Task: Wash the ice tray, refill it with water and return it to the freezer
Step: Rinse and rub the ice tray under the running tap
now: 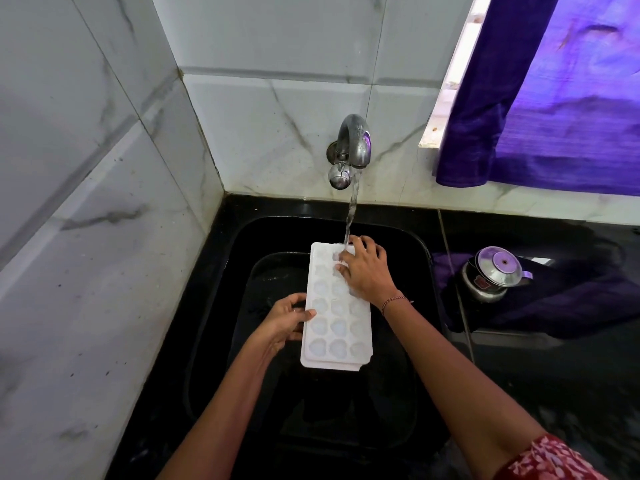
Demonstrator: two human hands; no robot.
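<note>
The left hand (pixel 289 322) clamps the 9 o'clock long edge of the white ice tray (pixel 332 327), thumb on top and fingers curled beneath. The right hand (pixel 367 271) lies on the tray's 1 o'clock corner, its bent fingers pressing into the cells rather than gripping. The tray is held face up over the black sink (pixel 242 271), long axis running 12 to 6 o'clock. A stream of water (pixel 351 216) from the steel tap (pixel 353 147) at 12 o'clock lands on the far cells beside the right fingers. A lidded steel pot (pixel 491 275) stands on the black bench (pixel 554 393) at 3 o'clock. A purple curtain (pixel 554 98) hangs at 2 o'clock.
</note>
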